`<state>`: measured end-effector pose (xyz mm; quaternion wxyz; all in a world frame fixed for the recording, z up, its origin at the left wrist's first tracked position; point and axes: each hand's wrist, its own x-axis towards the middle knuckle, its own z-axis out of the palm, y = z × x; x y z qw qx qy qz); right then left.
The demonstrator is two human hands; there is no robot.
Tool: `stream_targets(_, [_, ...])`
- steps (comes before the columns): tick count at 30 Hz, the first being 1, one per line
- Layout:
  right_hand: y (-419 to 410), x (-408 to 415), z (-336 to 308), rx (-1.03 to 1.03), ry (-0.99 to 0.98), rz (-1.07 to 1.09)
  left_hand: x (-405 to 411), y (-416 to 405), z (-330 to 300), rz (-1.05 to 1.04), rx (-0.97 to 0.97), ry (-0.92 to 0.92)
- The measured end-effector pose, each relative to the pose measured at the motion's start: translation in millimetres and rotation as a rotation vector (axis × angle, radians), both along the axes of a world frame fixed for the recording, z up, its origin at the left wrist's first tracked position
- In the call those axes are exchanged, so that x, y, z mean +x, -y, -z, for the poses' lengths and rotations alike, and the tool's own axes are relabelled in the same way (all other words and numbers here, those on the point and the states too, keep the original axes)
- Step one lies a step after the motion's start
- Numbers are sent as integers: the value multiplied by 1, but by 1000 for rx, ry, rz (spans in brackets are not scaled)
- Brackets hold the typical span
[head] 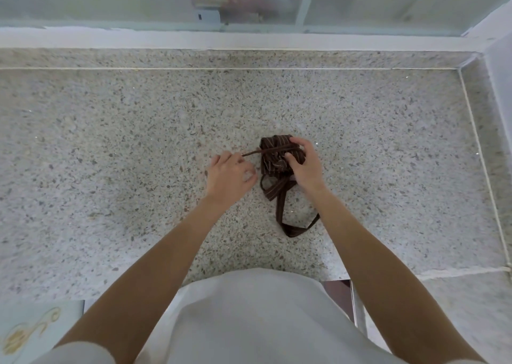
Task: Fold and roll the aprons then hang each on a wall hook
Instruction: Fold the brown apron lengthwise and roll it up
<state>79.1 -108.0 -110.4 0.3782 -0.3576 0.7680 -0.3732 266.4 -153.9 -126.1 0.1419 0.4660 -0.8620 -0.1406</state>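
A brown striped apron [273,157], rolled into a small bundle, lies on the speckled stone counter [138,130]. My right hand [303,164] grips the bundle from the right, thumb and fingers curled round it. A thin brown tie [253,153] runs across the top of the roll and out to the left, where my left hand [228,173] pinches its end, pulled taut. The neck strap [288,219] trails in a loop toward me from under the bundle.
A frosted glass window [249,0] and white sill run along the back of the counter. A raised wall edge [496,72] borders the right side. The counter's front edge is near my body, with a pale patterned surface [30,330] at lower left.
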Motion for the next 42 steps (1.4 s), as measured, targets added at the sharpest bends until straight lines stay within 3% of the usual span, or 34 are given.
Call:
stream_targets(3, [2, -3, 3, 50, 87, 42, -17, -6, 2, -48, 259, 131])
stream_targets(6, [2, -8, 4, 66, 115, 76, -27, -7, 5, -57, 307, 178])
stream_targets(9, [-2, -12, 0, 61, 16, 27, -27, -2, 5, -26, 281, 249])
stream_targets(12, [-8, -9, 1, 38, -215, -113, -20, 5, 11, 1, 190, 339])
stream_targets(15, [-12, -2, 4, 62, -709, -283, -15, 6, 15, -7, 166, 323])
stream_targets(17, [-7, 2, -6, -21, -899, -382, -14, 7, 13, -4, 181, 294])
stream_targets(22, [8, 13, -14, -272, -937, -724, -10, 9, 3, -80, 354, 130])
stream_targets(27, [18, 31, -19, -193, -881, -770, -4, 7, 0, -85, 392, 153])
stream_targets(30, [19, 37, -11, -131, -1017, -906, 0, 7, -1, -85, 363, 157])
stream_targets(33, [19, 35, -3, 6, -931, -901, 6, 7, -3, -95, 325, 143])
stream_targets(37, [23, 39, -5, -8, -791, -773, 8, 10, -8, -82, 332, 103])
stream_targets(42, [29, 38, -10, 54, -694, -816, 7, 13, -27, -176, 312, -122])
